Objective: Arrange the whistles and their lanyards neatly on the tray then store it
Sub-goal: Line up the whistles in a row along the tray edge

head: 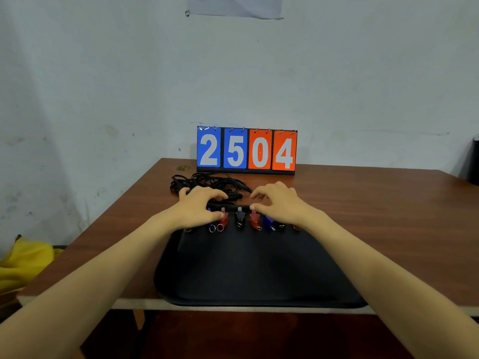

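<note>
Touching whistles on tray with left hand and right hand.

I see the scene through one wide-angle head camera, which sits above the near edge of the table and faces forward and down toward the wall behind it. It is close in: the left hand and right hand meet just below centre at the far end of the tray, and the scoreboard stands mid-frame.

Whistles line the far edge of the tray; lanyards lie behind, before the scoreboard
</note>
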`<state>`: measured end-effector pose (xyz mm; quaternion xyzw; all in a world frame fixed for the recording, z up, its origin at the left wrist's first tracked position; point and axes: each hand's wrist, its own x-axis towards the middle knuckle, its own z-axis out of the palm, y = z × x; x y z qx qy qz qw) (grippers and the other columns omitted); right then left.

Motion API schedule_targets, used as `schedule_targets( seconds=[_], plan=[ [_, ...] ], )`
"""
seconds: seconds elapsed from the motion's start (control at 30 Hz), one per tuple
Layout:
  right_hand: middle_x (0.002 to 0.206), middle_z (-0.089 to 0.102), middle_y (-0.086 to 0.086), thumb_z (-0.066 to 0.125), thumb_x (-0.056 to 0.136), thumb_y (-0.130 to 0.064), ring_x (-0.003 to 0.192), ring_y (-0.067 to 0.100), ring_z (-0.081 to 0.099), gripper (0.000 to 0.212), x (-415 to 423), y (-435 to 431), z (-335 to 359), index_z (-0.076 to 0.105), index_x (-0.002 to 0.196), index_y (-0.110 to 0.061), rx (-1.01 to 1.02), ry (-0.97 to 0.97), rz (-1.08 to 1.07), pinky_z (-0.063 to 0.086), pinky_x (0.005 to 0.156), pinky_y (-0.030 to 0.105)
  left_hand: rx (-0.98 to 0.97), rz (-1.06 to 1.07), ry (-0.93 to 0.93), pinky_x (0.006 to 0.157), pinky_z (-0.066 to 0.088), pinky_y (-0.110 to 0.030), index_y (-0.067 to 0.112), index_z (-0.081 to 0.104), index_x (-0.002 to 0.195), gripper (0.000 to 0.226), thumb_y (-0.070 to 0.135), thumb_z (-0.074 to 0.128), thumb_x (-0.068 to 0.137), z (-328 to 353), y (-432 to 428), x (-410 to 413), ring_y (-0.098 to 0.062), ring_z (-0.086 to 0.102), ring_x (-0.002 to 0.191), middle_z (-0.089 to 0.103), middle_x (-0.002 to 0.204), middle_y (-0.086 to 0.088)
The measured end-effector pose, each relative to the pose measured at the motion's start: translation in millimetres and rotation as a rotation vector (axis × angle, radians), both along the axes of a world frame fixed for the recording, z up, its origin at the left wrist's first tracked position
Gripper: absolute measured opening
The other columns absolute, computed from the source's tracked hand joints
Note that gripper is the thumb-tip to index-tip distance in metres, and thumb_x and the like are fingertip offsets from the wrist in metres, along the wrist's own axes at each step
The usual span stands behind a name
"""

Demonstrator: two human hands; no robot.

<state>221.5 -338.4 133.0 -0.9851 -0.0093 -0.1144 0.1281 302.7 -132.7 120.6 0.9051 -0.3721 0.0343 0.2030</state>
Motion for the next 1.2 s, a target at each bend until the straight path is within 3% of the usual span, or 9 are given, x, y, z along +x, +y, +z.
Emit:
schedule_targets(
  seconds=[0.13, 0.27, 0.6, 0.8, 1.2],
  plan=[
    [0.111, 0.066, -0.004, 0.056, 0.091, -0.036, 0.107, 0.015, 0.057, 0.027, 5.4, 6.9, 1.5, 0.063, 0.112, -0.023, 0.045, -0.044, -0.01, 0.042, 0.099, 0.045, 0.036, 0.007, 0.022, 0.112, 0.014, -0.046, 0.035, 0.055, 0.123, 0.043, 0.04, 0.065, 0.082, -2.6, 11.8, 5.3, -0.011, 0.044, 0.124, 0.056, 0.126, 0.012],
    [0.114, 0.063, -0.002, 0.058, 0.089, -0.041, 0.114, 0.018, 0.05, 0.033, 7.8, 20.5, -2.7, 0.062, 0.117, -0.024, 0.02, 0.002, 0.075, 0.043, 0.096, 0.043, 0.093, -0.02, 0.006, 0.11, 0.015, -0.045, 0.034, 0.055, 0.125, 0.041, 0.039, 0.062, 0.085, -3.0, 13.2, 2.6, -0.013, 0.043, 0.124, 0.054, 0.129, 0.009],
    [0.124, 0.055, 0.003, 0.055, 0.087, -0.05, 0.125, 0.025, 0.034, 0.052, 18.2, 54.2, -9.7, 0.046, 0.134, -0.028, -0.209, 0.144, 0.185, 0.028, 0.101, 0.045, 0.134, -0.03, -0.061, 0.108, 0.016, -0.045, 0.033, 0.053, 0.127, 0.053, 0.052, 0.064, 0.078, -10.1, 20.5, 5.0, -0.011, 0.045, 0.12, 0.056, 0.123, 0.01],
    [0.125, 0.053, 0.003, 0.054, 0.088, -0.049, 0.126, 0.025, 0.034, 0.048, 21.7, 53.2, -13.3, 0.048, 0.131, -0.029, -0.206, 0.171, 0.178, 0.027, 0.102, 0.047, 0.145, -0.032, -0.097, 0.109, 0.013, -0.047, 0.032, 0.06, 0.118, 0.042, 0.05, 0.064, 0.08, -14.7, 22.1, 9.2, -0.012, 0.041, 0.123, 0.053, 0.124, 0.011],
    [0.124, 0.055, 0.001, 0.056, 0.088, -0.047, 0.125, 0.024, 0.034, 0.046, 19.0, 51.7, -16.5, 0.049, 0.129, -0.029, -0.171, 0.151, 0.155, 0.025, 0.101, 0.048, 0.148, -0.044, -0.082, 0.112, 0.005, -0.053, 0.031, 0.062, 0.117, 0.036, 0.043, 0.063, 0.084, -14.4, 24.1, 7.5, -0.008, 0.039, 0.128, 0.053, 0.13, 0.016]
  ],
)
